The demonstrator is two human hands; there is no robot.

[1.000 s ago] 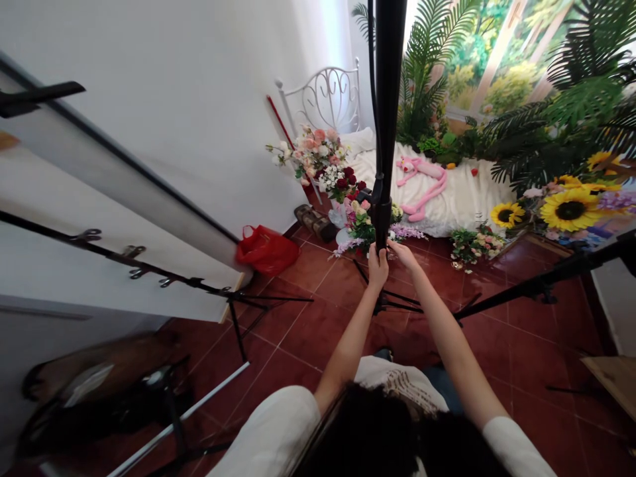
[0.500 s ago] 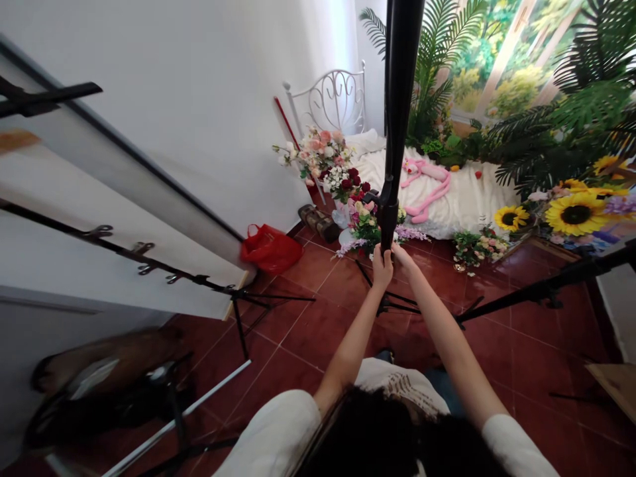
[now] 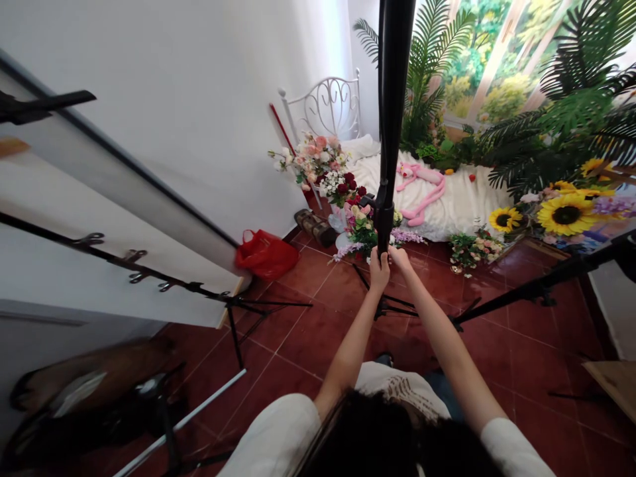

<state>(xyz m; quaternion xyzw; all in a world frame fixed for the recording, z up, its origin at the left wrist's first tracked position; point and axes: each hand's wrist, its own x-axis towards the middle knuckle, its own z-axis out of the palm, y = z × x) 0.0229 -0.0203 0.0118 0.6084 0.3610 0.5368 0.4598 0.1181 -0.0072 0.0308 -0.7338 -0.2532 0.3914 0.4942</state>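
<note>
A black light stand (image 3: 392, 99) rises in front of me, its upper end beyond the top of the view. My left hand (image 3: 379, 270) is wrapped round its lower pole, just below a clamp knob (image 3: 368, 200). Beside it, my right hand (image 3: 397, 257) is closed on the same pole from the right; its fingers are partly hidden. The stand's dark legs (image 3: 395, 306) reach the red tiled floor (image 3: 308, 338) below my hands.
Flower bunches (image 3: 362, 225) and a bed with a white cover (image 3: 462, 205) and a pink plush toy (image 3: 422, 189) lie ahead. Sunflowers (image 3: 566, 215) and another black stand (image 3: 541, 281) are right. Left are a red bag (image 3: 268, 255), a clipped backdrop stand (image 3: 114, 255) and a white rod (image 3: 189, 417).
The view has shifted slightly, so the surroundings sit a little further left and lower. Both hands keep their hold on the light stand.
</note>
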